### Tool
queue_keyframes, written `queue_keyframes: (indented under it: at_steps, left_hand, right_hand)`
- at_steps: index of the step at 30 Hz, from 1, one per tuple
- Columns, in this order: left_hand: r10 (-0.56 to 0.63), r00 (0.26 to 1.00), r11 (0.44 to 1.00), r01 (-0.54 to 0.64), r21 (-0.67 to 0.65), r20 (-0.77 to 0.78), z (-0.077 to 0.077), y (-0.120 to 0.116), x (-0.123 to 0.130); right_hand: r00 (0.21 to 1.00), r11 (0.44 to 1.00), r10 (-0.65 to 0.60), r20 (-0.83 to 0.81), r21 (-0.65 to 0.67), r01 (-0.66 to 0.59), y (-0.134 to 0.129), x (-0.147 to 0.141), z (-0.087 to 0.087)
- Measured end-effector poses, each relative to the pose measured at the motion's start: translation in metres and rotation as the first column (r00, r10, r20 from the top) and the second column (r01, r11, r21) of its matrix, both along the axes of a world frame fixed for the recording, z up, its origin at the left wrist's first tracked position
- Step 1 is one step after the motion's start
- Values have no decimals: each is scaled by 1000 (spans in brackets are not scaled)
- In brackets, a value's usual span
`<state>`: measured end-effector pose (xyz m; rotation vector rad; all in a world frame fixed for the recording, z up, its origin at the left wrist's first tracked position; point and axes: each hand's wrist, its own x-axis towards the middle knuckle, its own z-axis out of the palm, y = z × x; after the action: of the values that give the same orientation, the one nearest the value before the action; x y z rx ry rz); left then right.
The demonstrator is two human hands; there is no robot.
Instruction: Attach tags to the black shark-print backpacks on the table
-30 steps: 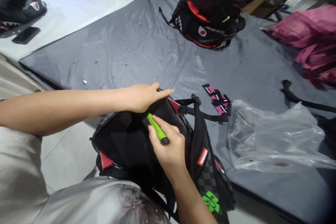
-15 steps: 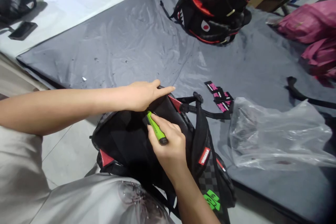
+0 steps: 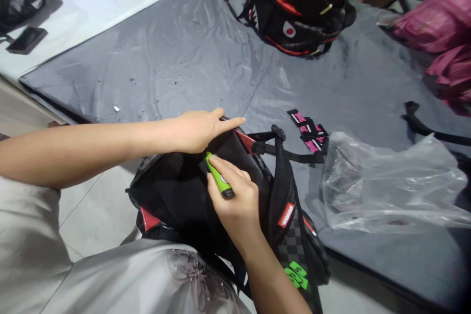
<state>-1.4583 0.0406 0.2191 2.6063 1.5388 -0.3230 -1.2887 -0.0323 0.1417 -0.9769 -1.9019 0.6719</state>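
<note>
The left forearm (image 3: pixel 91 149) reaches almost level across the body, bare below the elbow, its wrist nearly straight. The left hand (image 3: pixel 196 130) lies back upward, one digit stretched out straight, another bent above it, the rest hidden. The right forearm (image 3: pixel 274 272) slants up and leftward; the right hand (image 3: pixel 237 191) curls in a grip, index finger (image 3: pixel 222 167) extended forward, thumb opposite.

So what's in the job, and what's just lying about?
In hand:
green marker-like tool, in the right grip
black backpack, under the left grip

Seemingly lying about:
black-and-pink tags
clear plastic bag
stacked backpacks
dark phone-like object
</note>
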Motion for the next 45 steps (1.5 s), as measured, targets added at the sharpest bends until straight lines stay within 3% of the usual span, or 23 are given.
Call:
queue_keyframes:
  at_steps: [3,7,13,17,19,20,21,22,24,26,28,30,33,37,40,43,45]
  left_hand:
    - [16,1000,1000,-16,-6,-1,0,0,0]
    - [15,1000,1000,-15,-6,-9,0,0,0]
    - [0,999,999,2,37,-50,1,-2,-2]
    - [-7,997,998,11,54,-78,-2,0,-6]
    - [-20,997,998,24,56,-74,-3,0,-7]
    - [-23,997,998,27,57,-72,-3,0,-8]
    - [-24,997,998,29,58,-69,-4,0,-8]
    - [-25,997,998,29,61,-66,-5,0,-8]
    - [-23,998,997,27,73,-62,-6,-1,-8]
    - [-20,998,996,25,84,-57,-6,-2,-7]
    - [-16,998,996,21,85,-57,-6,-4,-6]
    - [-11,998,997,15,78,-56,-7,-5,-5]
    - [3,999,996,0,85,-35,-9,-6,-5]
    - [3,1000,996,-1,84,-30,-11,-4,-2]
    - [6,998,997,-2,72,-57,-8,-3,1]
    - [11,998,999,-8,54,-60,-5,-2,2]
    - [8,999,999,-6,37,-44,-3,0,1]
  right_hand:
    - [999,998,48,-9,-41,-48,-1,0,1]
    - [1000,999,5,-29,-45,-6,0,-1,1]
    - [992,995,29,-126,-87,-40,1,-10,3]
    - [979,979,82,-186,-171,-114,-11,10,32]
    - [980,992,-38,-198,-123,14,-12,40,50]
    - [970,989,-149,-194,-56,140,-6,58,55]
    - [921,941,-320,-221,42,337,7,79,56]
    - [851,856,-475,-221,105,506,26,99,53]
    - [768,755,-636,-69,147,639,79,136,32]
    - [698,749,-639,324,53,661,141,162,3]
    - [558,713,-491,669,-59,699,198,174,-23]
    - [505,699,-437,744,-72,711,242,176,-40]
    - [486,701,-438,756,-51,711,282,171,-49]
    - [453,700,-389,802,-62,712,304,168,-52]
    - [442,717,-412,797,-15,696,306,169,-46]
    - [469,721,-468,750,17,693,286,168,-22]
    - [576,735,-565,591,43,677,252,164,5]
